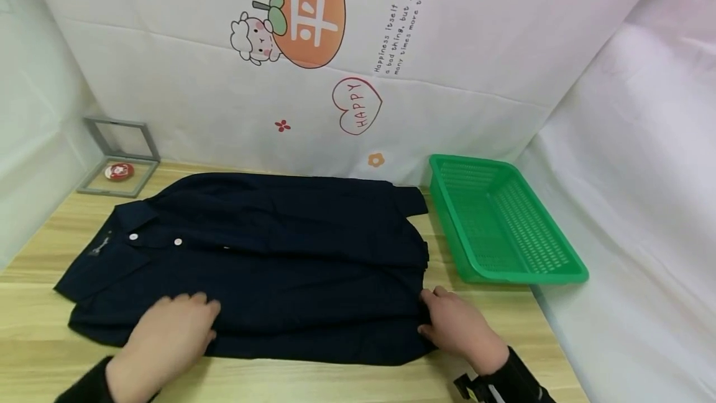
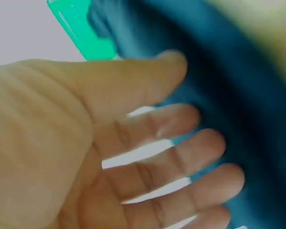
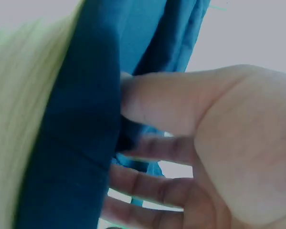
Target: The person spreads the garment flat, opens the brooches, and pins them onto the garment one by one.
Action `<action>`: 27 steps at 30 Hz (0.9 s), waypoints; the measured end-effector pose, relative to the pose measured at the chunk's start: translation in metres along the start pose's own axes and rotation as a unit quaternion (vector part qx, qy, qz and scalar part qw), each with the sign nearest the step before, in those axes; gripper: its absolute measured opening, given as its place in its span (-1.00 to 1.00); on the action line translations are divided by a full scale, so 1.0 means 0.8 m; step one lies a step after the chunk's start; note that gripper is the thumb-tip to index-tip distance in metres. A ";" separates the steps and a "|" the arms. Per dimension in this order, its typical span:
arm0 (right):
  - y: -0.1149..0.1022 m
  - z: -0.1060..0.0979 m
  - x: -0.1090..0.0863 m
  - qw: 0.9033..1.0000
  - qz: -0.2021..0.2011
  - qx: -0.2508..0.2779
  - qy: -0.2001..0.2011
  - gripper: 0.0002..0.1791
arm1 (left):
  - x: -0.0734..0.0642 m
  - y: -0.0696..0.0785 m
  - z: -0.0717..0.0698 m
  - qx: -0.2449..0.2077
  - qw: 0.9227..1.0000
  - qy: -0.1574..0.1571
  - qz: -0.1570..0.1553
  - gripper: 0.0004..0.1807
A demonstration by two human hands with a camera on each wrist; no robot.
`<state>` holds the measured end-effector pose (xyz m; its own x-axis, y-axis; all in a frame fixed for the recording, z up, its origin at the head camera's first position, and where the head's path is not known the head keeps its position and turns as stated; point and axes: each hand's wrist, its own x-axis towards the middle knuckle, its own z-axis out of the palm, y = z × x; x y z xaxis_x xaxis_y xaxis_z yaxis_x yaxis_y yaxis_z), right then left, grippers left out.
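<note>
A dark navy shirt (image 1: 268, 303) with white buttons lies spread on the table, its collar (image 1: 100, 254) at the left and its hem at the right. My left hand (image 1: 170, 334) is over the near side of the shirt, fingers loosely bent. In the left wrist view, the thumb and fingers (image 2: 190, 186) stand apart beside the cloth, with none of it between them. At the near corner of the hem, my right hand (image 1: 458, 328) pinches the shirt's edge. Dark cloth partly hides the fingertips in the right wrist view.
A green plastic basket (image 1: 467, 250) stands to the right of the shirt. At the back left, a grey frame-like case (image 1: 148, 176) lies open with a small red-and-white item (image 1: 119, 171) on it. White printed cloth (image 1: 447, 123) hangs behind the wooden table (image 1: 313, 384).
</note>
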<state>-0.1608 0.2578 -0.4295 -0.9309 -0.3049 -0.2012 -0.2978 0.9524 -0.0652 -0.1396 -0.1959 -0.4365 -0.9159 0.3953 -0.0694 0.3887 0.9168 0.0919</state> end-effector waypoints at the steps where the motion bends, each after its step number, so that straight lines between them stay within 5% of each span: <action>1: 0.000 0.003 -0.001 1.000 0.007 0.001 0.006 -0.50 | -0.008 0.001 0.007 -0.006 1.000 -0.020 0.004 -0.74; 5: 0.001 0.010 -0.008 0.999 0.037 -0.010 0.012 -0.42 | -0.027 -0.002 0.025 -0.010 0.999 -0.038 0.017 -0.83; 11: 0.003 0.010 -0.009 0.995 0.089 0.005 -0.039 -0.37 | -0.034 -0.009 0.034 -0.007 0.997 -0.049 0.066 -0.84; 20: 0.000 0.017 -0.012 0.998 0.018 0.048 -0.038 -0.82 | -0.035 -0.011 0.027 -0.054 0.995 0.000 0.088 -0.83; 24: -0.002 0.000 -0.025 0.995 0.026 0.041 -0.088 -0.77 | -0.038 -0.012 0.017 -0.066 0.986 0.030 0.151 -0.80; 27: -0.002 -0.013 -0.034 0.988 0.034 0.056 -0.138 -0.70 | -0.043 -0.012 0.014 -0.082 0.975 0.015 0.206 -0.81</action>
<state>-0.1371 0.2649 -0.4134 -0.8504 -0.2431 -0.4667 -0.1960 0.9694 -0.1478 -0.1108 -0.2178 -0.4462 -0.6889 0.7240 0.0354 0.7053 0.6581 0.2635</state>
